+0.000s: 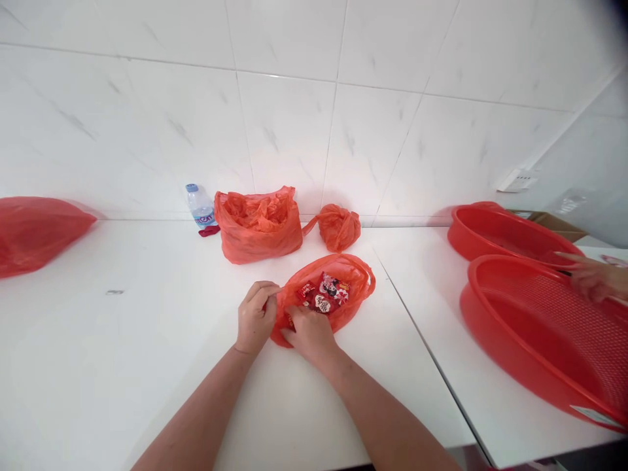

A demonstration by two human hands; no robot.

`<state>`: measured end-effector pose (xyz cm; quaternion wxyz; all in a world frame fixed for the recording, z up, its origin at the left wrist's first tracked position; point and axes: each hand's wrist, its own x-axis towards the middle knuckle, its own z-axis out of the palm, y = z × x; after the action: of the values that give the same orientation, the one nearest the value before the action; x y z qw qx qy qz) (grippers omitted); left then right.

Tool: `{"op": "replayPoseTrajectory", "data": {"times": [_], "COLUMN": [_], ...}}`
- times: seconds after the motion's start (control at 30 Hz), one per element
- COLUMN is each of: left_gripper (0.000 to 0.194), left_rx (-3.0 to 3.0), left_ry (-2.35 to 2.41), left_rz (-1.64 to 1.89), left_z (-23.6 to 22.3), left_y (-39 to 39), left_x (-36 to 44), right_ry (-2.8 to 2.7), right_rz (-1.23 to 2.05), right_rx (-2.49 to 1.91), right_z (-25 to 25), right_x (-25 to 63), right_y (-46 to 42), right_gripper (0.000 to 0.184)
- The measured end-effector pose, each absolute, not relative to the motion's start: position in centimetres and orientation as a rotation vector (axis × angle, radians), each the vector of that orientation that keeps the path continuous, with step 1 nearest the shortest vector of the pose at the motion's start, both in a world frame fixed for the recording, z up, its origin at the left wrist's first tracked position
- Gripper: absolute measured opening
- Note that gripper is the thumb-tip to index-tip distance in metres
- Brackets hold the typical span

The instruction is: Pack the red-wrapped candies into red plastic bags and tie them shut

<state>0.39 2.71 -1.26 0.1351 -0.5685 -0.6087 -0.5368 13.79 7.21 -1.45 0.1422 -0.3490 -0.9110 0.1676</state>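
A red plastic bag [354,318] lies spread open on the white table, with several red wrapped packets [328,294] inside it. My left hand [258,315] pinches the bag's left edge between thumb and fingers. Inside the bag's near left part is my right hand [308,332], its fingertips partly hidden among the packets and the plastic. Whether those fingers grip anything cannot be made out.
Along the tiled wall stand a water bottle [200,208], a full red bag [260,229] and a knotted red bag [339,227]. Another red bag [42,235] lies far left. Two red plastic baskets [515,353] sit right, beside another person's hand [596,278]. A seam crosses the table.
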Motion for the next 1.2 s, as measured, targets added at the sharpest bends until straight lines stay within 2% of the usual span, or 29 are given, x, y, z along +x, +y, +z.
{"op": "replayPoseTrajectory", "data": {"times": [0.1,0.4,0.6,0.77,0.93,1.07,1.2], "left_gripper": [0.023,0.022,0.019,0.015,0.029,0.045,0.06], "left_rx": [-1.643,-1.638,-1.639,-1.618,-1.658,-1.681,-1.639], "left_ry": [-1.753,-1.745,-1.771,-1.877,-1.944,-1.956,-1.997], "left_rz": [-1.544,-1.566,-1.565,-1.546,-1.543,-1.529,-1.513], "left_z": [-1.2,-1.3,-1.2,-1.0,-1.4,-2.0,-2.6], "left_y": [2.7,2.8,2.8,2.8,2.9,3.1,2.5], "left_x": [0.3,0.2,0.3,0.5,0.4,0.2,0.6], "right_ry": [-2.577,-2.201,-1.956,-1.613,-1.429,-1.464,-1.531], "right_rz": [0.507,0.488,0.561,0.363,0.177,0.113,0.122], "right_rx": [-1.005,-1.059,-1.143,-1.113,-1.115,-1.144,-1.208], "right_z": [-1.5,-1.2,-0.2,0.3,1.1,1.0,0.0], "right_x": [14.1,15.0,17.3,19.9,21.3,21.4,21.5], "right_y": [7.6,8.9,11.8,14.2,15.0,15.9,16.5], "right_gripper": [0.013,0.027,0.022,0.02,0.022,0.046,0.054]}}
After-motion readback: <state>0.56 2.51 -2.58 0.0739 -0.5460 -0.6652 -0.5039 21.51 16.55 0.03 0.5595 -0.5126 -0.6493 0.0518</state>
